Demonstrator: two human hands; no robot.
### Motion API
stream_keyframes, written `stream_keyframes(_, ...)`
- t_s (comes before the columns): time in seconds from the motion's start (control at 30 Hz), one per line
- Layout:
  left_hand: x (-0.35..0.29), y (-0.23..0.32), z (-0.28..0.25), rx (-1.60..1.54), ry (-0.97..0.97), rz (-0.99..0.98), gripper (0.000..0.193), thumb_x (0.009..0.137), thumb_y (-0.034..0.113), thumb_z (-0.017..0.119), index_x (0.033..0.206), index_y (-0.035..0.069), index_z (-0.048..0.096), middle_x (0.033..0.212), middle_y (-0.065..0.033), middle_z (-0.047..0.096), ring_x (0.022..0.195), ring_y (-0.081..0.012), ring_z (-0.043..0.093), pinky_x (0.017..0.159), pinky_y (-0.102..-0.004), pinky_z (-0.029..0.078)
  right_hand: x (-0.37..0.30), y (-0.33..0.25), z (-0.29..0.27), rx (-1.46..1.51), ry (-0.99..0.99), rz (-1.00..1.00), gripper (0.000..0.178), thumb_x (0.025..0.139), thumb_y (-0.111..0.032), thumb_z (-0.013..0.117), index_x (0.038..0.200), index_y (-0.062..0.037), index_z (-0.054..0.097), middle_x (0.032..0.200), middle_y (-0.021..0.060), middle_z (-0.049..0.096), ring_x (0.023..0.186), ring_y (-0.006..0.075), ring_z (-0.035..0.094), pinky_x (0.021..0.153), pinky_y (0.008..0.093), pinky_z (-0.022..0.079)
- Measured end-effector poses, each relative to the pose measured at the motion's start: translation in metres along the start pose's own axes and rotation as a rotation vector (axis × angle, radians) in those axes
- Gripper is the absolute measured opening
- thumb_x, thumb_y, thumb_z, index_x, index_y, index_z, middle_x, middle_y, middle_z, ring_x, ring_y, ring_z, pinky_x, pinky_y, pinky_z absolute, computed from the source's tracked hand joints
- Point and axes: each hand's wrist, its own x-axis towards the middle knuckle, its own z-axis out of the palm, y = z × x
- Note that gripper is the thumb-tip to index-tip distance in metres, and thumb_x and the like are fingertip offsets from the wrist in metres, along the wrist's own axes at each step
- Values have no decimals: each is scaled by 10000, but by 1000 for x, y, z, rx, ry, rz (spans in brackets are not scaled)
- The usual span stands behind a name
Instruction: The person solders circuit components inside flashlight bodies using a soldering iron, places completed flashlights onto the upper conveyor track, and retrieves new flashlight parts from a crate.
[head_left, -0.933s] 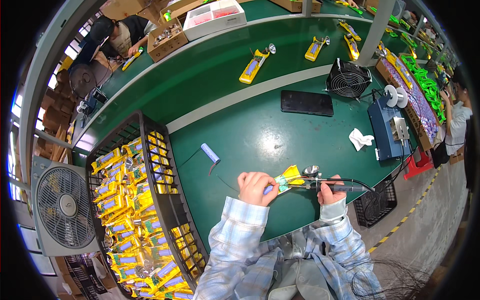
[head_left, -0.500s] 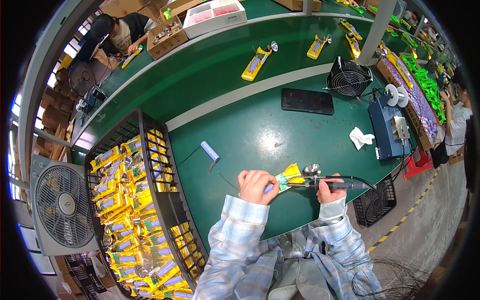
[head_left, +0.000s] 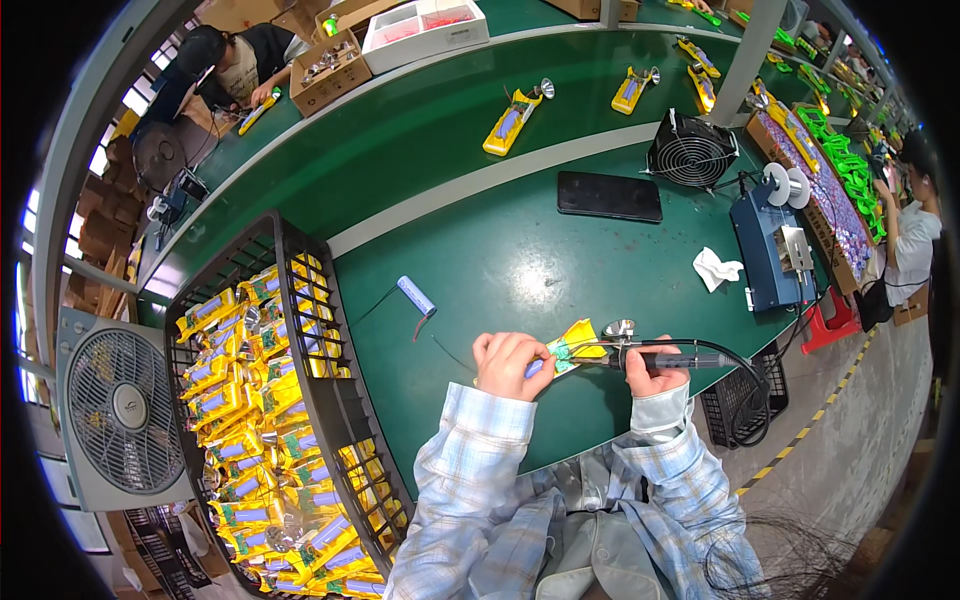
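Note:
My left hand (head_left: 513, 367) is closed over the near-left end of a yellow flashlight housing (head_left: 580, 335), its fingers beside a green circuit board (head_left: 562, 352) and a purple battery (head_left: 534, 368). A thin dark wire runs out leftward from those fingers. My right hand (head_left: 655, 374) grips a black soldering iron (head_left: 690, 360) that points left toward the board; its exact contact with the board is too small to tell. A round silver reflector (head_left: 620, 328) sits just beyond the iron. Left of my hands lies a loose purple battery (head_left: 416, 296) with wires on the green table (head_left: 480, 270).
A black crate (head_left: 345, 400) packed with yellow housings stands at left, by a grey fan (head_left: 125, 405). Farther back are a black phone (head_left: 609, 197), a small black fan (head_left: 692, 150), a blue soldering station (head_left: 768, 255) and white tissue (head_left: 716, 268). Yellow housings (head_left: 512, 122) rest on the conveyor.
The housing has turned slightly, its far end tipping away from me. The iron has shifted a little with my right hand, and the whole view has moved slightly.

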Motion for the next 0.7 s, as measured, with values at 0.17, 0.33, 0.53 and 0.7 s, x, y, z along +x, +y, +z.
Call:
stream_keyframes(0.17,-1,-1,2,7,20,9,142,658,117,722,682,117,582,762,3,588,785,-173,552,830,-350,318,5,-5,-7,136,22,305,116,850,-137,592,820,-45,528,603,15,482,420,63,419,376,212,346)
stream_keyframes(0.33,-3,-2,2,9,6,7,152,662,129,725,703,120,579,785,9,589,823,-182,550,822,-364,319,10,-5,-19,340,138,477,126,855,-159,578,893,-62,507,531,14,473,342,69,371,305,217,288)
stream_keyframes(0.53,-4,-2,2,30,12,12,156,657,132,732,711,122,587,789,6,582,825,-183,546,829,-366,321,7,-1,-22,379,195,577,113,856,-157,574,883,-66,513,528,14,467,343,71,359,307,224,273)
stream_keyframes(0.7,-1,3,-2,19,48,21,174,648,148,748,732,120,599,799,-10,582,836,-192,544,831,-360,329,7,-4,-23,376,166,561,115,851,-169,574,873,-69,521,515,11,461,344,73,354,312,228,269)
